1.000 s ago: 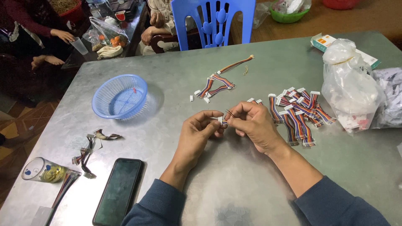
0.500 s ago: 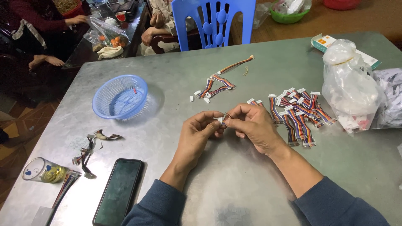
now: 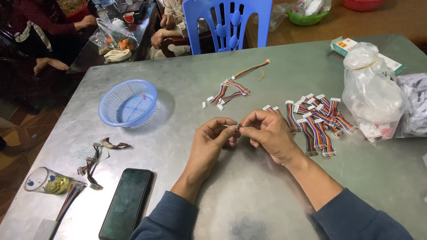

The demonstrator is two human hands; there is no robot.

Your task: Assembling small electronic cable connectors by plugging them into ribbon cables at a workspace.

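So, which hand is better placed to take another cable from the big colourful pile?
The right hand, probably. The pile of ribbon cables lies just beside it, while the left hand is farther away. Both now pinch a small connector piece.

Both forearms are covered by long sleeves of a plain, dark slate-blue knit, the cuffs pushed up well short of the wrists. The left hand (image 3: 212, 141) and right hand (image 3: 270, 133) are bare, without gloves, rings, watch or bracelet.
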